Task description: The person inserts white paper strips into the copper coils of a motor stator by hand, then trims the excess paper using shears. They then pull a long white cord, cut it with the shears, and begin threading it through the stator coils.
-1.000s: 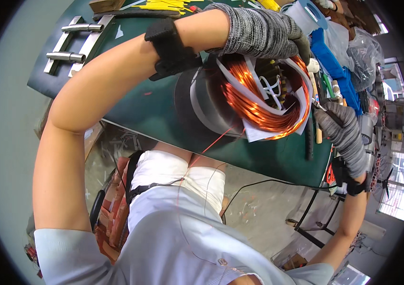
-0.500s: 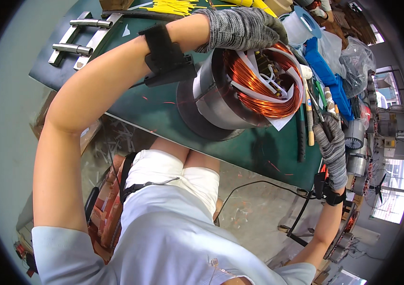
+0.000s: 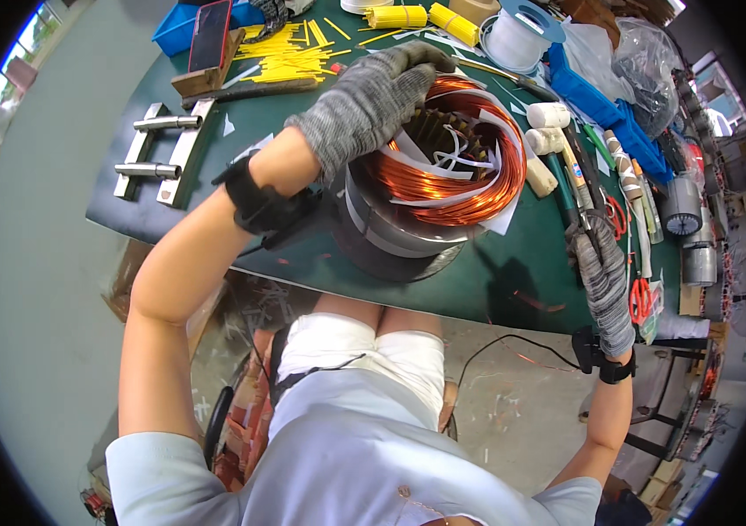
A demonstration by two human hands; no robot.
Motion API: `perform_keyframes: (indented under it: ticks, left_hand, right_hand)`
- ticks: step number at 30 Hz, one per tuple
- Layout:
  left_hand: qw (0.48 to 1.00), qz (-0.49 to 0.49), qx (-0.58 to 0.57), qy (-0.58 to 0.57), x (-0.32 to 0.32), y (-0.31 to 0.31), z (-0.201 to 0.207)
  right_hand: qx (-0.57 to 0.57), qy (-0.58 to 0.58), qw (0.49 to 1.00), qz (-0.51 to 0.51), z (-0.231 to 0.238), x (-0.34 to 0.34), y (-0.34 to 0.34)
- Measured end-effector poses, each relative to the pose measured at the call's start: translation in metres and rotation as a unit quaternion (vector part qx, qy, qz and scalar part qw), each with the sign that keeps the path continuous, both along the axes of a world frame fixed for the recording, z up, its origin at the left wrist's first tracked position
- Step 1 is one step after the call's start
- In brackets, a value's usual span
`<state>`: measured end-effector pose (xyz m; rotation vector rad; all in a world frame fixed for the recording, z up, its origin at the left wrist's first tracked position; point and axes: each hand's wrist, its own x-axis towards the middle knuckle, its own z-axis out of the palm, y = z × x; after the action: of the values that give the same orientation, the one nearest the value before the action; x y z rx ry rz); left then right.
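Observation:
A motor stator (image 3: 390, 230) with a grey metal shell stands on the green table in front of me. Thick coils of orange copper wire (image 3: 452, 203) ring its opening, with white insulating paper (image 3: 503, 217) between and under them. My left hand (image 3: 373, 103), in a grey knit glove, lies over the coils' upper left edge with fingers stretched out. My right hand (image 3: 603, 272), gloved alike, is among the hand tools at the right. Its fingers are bent close together by dark tool handles; what they hold is hidden.
White-headed mallets (image 3: 548, 115) and red-handled scissors (image 3: 641, 301) lie at the right, near blue bins (image 3: 583, 88). Behind the stator are yellow strips (image 3: 290, 57) and a white spool (image 3: 518, 39). A metal frame (image 3: 163, 149) and a propped phone (image 3: 209, 35) are at the left.
The view has shifted, showing more of the table's far side and right end. My left hand still rests on the coils; my right hand remains among the tools.

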<state>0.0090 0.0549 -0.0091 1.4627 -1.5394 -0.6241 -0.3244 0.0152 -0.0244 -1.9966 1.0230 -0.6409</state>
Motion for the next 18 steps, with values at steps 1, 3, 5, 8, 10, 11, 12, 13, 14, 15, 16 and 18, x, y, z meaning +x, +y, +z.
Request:
perform_keyframes:
  ticks: [1, 3, 5, 8, 10, 11, 12, 13, 14, 15, 16, 18]
  left_hand:
    - [1.0, 0.002, 0.019, 0.012, -0.001, 0.007, 0.006]
    - [0.999, -0.027, 0.043, 0.001, 0.007, 0.007, 0.014]
    - [0.995, -0.066, 0.069, -0.004, 0.016, -0.006, 0.017]
    - [0.958, -0.237, 0.071, -0.145, 0.041, -0.036, 0.034]
    - [0.931, -0.356, -0.013, -0.076, 0.041, -0.063, 0.018]
    - [0.928, -0.365, 0.076, 0.005, 0.037, -0.065, 0.017]
    - [0.927, -0.368, 0.079, 0.001, 0.038, -0.068, 0.017]
    - [0.929, -0.362, 0.073, -0.003, 0.04, -0.067, 0.019]
    - [0.928, -0.367, 0.066, -0.003, 0.038, -0.069, 0.019]
    - [0.924, -0.377, 0.058, -0.001, 0.033, -0.074, 0.017]
    - [0.922, -0.385, 0.05, 0.001, 0.031, -0.077, 0.015]
    - [0.926, -0.375, 0.037, 0.009, 0.034, -0.073, 0.01]
  right_hand:
    - [-0.018, -0.015, 1.0, 0.002, -0.001, 0.001, -0.001]
    - [-0.325, 0.046, 0.942, 0.068, -0.011, -0.003, -0.023]
    - [-0.231, 0.094, 0.968, 0.03, 0.014, 0.01, -0.024]
    - [-0.423, 0.105, 0.894, 0.099, 0.042, 0.046, -0.034]
    - [-0.59, 0.2, 0.76, 0.185, 0.081, 0.061, -0.047]
    - [-0.616, 0.247, 0.729, 0.168, 0.087, 0.079, -0.051]
    - [-0.639, 0.299, 0.693, 0.152, 0.093, 0.098, -0.049]
    - [-0.646, 0.331, 0.673, 0.143, 0.1, 0.118, -0.048]
    - [-0.628, 0.377, 0.668, 0.128, 0.104, 0.136, -0.043]
    - [-0.602, 0.423, 0.669, 0.104, 0.109, 0.157, -0.039]
    - [-0.575, 0.465, 0.668, 0.084, 0.114, 0.173, -0.033]
    - [-0.536, 0.502, 0.675, 0.068, 0.115, 0.202, -0.027]
